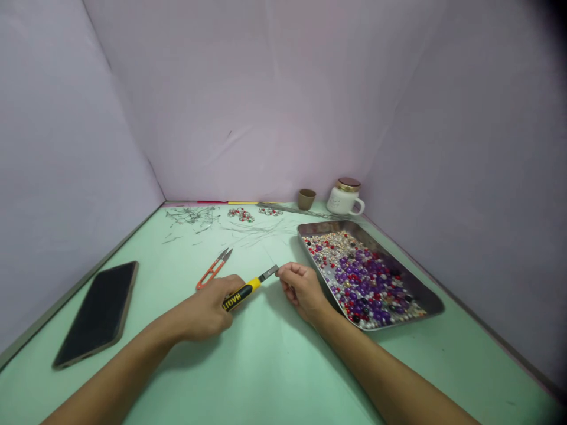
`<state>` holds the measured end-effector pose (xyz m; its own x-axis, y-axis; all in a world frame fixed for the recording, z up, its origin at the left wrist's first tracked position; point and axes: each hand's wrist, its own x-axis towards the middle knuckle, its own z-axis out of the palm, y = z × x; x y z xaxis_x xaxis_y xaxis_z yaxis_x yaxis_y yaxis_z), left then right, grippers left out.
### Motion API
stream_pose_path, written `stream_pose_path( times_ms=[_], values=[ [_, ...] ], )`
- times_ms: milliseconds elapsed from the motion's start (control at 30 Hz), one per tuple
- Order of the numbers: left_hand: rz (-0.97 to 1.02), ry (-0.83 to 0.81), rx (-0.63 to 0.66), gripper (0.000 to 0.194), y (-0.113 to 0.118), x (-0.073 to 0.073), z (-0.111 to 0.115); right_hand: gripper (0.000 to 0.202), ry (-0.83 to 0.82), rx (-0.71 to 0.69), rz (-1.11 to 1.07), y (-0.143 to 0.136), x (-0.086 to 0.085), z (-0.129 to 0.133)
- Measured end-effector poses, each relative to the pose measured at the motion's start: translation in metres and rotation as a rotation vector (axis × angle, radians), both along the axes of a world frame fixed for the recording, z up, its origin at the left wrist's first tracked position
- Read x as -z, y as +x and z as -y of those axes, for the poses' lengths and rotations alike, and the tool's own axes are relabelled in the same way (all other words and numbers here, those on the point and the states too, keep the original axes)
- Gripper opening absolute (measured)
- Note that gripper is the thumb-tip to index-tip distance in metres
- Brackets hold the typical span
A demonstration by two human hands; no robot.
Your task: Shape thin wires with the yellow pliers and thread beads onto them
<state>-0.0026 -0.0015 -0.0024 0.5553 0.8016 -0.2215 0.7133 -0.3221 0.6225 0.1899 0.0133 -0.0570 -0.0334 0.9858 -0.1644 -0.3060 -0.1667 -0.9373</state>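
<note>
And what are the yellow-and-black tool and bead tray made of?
The slim yellow-and-black tool seems smooth plastic, with solid, bright colour; its dull grey tip looks like metal. The rectangular grey tray is probably metal: thin-walled, with a soft shine.

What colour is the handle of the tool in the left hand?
The tool's handle is black and yellow, with yellow lettering, best seen in the head view.

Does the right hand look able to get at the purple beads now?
Likely yes: the right hand is beside the open-topped metal tray, and only its low wall seems to stand before the purple beads.
</note>
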Motion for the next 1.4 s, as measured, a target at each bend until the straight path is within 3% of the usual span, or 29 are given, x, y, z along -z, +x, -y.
stream_pose_path(
  times_ms=[233,433,667,933,1033,1233,1400],
  values=[
    [-0.093,0.136,0.101,0.028,-0.003,0.004,0.002,0.016,0.051,-0.043,-0.022,0.002,0.004,0.003],
    [-0.226,0.231,0.12,0.026,-0.004,0.0,0.004,0.018,0.067,-0.051,-0.04,0.002,0.003,0.005],
    [-0.241,0.147,0.039,0.03,-0.003,0.004,0.009,0.019,0.076,-0.008,-0.064,0.001,0.002,0.004],
    [-0.044,0.07,0.014,0.07,0.002,0.008,0.012,0.017,0.095,0.024,-0.065,0.002,0.005,0.002],
    [-0.055,0.065,0.046,0.062,0.004,0.007,0.013,0.017,0.096,0.004,-0.055,0.002,0.006,0.003],
    [-0.149,0.099,-0.006,0.056,0.007,0.004,0.014,0.017,0.074,-0.019,-0.025,0.001,0.005,0.003],
    [-0.196,0.132,-0.034,0.056,0.006,0.006,0.011,0.024,0.077,-0.119,0.104,0.0,0.0,0.005]
  ],
)
